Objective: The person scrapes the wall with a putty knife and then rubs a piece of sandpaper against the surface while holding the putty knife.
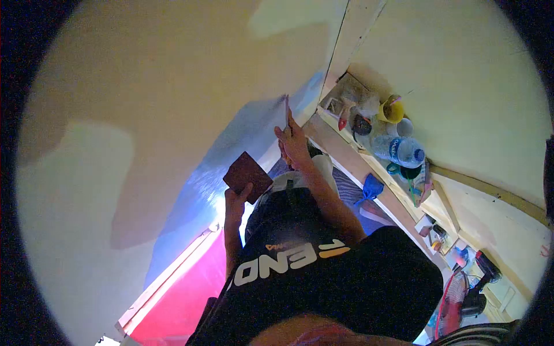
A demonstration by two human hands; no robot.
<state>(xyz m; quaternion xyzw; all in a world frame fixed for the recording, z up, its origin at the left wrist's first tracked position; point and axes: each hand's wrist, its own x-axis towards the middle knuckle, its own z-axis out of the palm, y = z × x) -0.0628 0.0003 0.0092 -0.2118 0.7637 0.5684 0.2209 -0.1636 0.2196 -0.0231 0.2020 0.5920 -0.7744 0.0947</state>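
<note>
My left hand [235, 199] is closed on the edge of a dark reddish-brown square board [248, 177], its thumb lying over the near corner. Farther forward, my right hand [294, 144] grips a thin flat tool [287, 106] that shows almost edge-on, like a scraper. The tool's tip overlaps the blue-grey patch [245, 130] on the pale wall [173, 75]. Fingers of the right hand point up along the tool, and I cannot tell its exact kind.
At right, a ledge holds a plastic water bottle [398, 150], a yellow cup [391, 109] and a white cup [400, 127]. A blue bag [370, 188] hangs below. A fan [453, 300] stands at lower right. Pink surface [184, 288] lies at lower left.
</note>
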